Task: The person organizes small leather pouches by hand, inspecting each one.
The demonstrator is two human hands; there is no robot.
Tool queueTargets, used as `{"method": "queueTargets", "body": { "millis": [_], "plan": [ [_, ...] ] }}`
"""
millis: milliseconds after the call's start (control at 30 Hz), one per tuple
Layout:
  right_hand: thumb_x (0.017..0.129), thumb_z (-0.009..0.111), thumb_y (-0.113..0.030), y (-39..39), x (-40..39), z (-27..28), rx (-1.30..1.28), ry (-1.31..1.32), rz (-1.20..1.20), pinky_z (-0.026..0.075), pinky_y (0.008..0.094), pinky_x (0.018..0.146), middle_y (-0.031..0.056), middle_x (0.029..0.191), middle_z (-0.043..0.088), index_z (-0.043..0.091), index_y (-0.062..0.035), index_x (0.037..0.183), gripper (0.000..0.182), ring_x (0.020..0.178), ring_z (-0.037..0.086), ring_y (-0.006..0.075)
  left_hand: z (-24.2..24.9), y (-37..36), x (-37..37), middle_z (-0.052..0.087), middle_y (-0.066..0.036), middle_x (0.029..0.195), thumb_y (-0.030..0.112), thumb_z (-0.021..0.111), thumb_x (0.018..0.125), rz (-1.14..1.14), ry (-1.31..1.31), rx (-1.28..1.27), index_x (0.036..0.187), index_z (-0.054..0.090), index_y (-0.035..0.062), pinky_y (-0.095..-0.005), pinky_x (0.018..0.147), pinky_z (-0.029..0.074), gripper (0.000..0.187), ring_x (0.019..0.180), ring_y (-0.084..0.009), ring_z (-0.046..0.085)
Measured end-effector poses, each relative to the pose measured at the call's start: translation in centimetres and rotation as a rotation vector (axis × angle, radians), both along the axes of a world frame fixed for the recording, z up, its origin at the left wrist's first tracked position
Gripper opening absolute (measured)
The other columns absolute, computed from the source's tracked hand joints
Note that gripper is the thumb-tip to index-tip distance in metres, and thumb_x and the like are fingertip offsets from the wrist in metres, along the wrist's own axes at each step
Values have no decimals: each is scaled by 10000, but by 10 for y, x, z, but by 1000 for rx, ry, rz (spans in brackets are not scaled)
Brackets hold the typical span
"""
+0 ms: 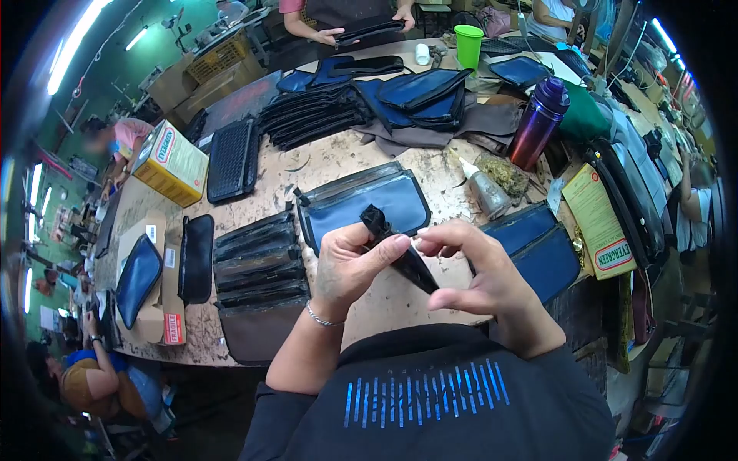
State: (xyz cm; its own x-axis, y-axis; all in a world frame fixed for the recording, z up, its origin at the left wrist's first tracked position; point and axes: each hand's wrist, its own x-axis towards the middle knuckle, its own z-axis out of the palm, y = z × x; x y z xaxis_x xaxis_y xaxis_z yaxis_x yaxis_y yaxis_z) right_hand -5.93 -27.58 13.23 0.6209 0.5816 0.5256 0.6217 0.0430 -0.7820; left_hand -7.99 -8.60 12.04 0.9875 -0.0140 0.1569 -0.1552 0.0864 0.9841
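Note:
A narrow black folded strip (pixel 411 265) is held up in front of my chest, slanting from upper left to lower right. My left hand (pixel 350 265) pinches its upper end between thumb and fingers. Beside its right side is my right hand (pixel 480 273), fingers and thumb spread apart, the thumb tip close to the strip's lower end; whether it touches cannot be made out. Behind the hands a blue panel with black edging (pixel 365 203) lies on the table. Another blue panel (pixel 530 253) lies to the right, and a stack of black zippered strips (pixel 257 257) to the left.
On the worktable (pixel 292 165) stand a yellow tin (pixel 173 164), a purple bottle (pixel 538 123), a green cup (pixel 467 46) and a glue bottle (pixel 486 190). Black and blue pieces (pixel 419 96) are piled behind. A co-worker's hands (pixel 361 32) hold a black piece across the table.

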Motion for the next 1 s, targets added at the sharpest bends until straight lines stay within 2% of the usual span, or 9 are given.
{"method": "queueTargets", "body": {
  "millis": [167, 333, 400, 433, 467, 600, 667, 867, 1000],
  "plan": [
    [627, 658, -551, -4, 28, -36, 71, 56, 100, 267, 378, 964, 155, 1182, 430, 430, -46, 1200, 798, 1132, 386, 281, 14, 8, -2, 525, -6, 654, 39, 694, 687, -380, -223, -154, 676, 570, -7, -240, 568, 362, 133, 627, -89, 460],
    [681, 632, -529, 0, 46, -70, 57, 114, 94, 267, 366, 971, 139, 1212, 413, 423, -41, 1209, 748, 1158, 365, 255, 2, 8, 3, 499, -33, 639, 261, 719, 667, -534, -316, -398, 673, 548, 2, -282, 576, 356, 310, 609, -146, 448],
    [727, 611, -498, 3, 45, -86, 209, 628, 93, 289, 340, 955, 126, 1219, 409, 411, -49, 1225, 699, 1161, 355, 201, -4, 15, 2, 512, -37, 659, 305, 710, 670, -490, -282, -399, 702, 561, -7, -282, 586, 367, 347, 623, -142, 458],
    [775, 577, -464, 3, 50, -88, 124, 630, -19, 310, 306, 936, 109, 1214, 407, 397, -37, 1234, 653, 1152, 344, 159, -8, 20, 2, 526, -40, 680, 349, 702, 672, -440, -245, -403, 732, 575, -16, -281, 596, 377, 391, 637, -138, 469],
    [792, 557, -450, 4, 59, -91, 68, 634, -73, 310, 329, 950, 140, 1252, 386, 400, -21, 1230, 634, 1171, 355, 224, -14, 26, 2, 540, -42, 708, 388, 699, 668, -441, -232, -392, 772, 590, -26, -283, 613, 392, 441, 672, -129, 485],
    [728, 590, -463, -4, 60, -28, -1082, -460, -749, 214, 538, 980, 193, 1329, 297, 431, 15, 1202, 692, 1273, 179, 346, -11, 34, -7, 557, -45, 730, 449, 636, 715, -283, -164, -213, 800, 592, -42, -252, 643, 404, 500, 705, -121, 504],
    [703, 597, -466, -12, 63, 5, -1226, -559, -808, 171, 571, 980, 174, 1335, 298, 434, 19, 1202, 715, 1293, 128, 325, -13, 35, -6, 532, -38, 699, 572, 457, 794, -204, -233, 68, 796, 563, -79, -229, 609, 386, 660, 664, -111, 477],
    [701, 621, -403, -20, 67, 41, -1294, -580, -861, 163, 515, 1009, 147, 1363, 256, 408, 48, 1206, 710, 1309, 106, 288, -32, 43, -5, 441, -36, 643, 571, 328, 848, -151, -243, 172, 748, 509, -76, -243, 544, 325, 680, 619, -104, 383],
    [723, 590, -462, -20, 65, 14, -1054, -405, -665, 200, 537, 985, 187, 1306, 336, 454, -14, 1182, 656, 1257, 236, 335, -27, 40, -7, 419, -11, 630, 562, 307, 860, -74, -215, 129, 729, 513, -60, -238, 541, 309, 668, 621, -95, 368]
  ]
}}
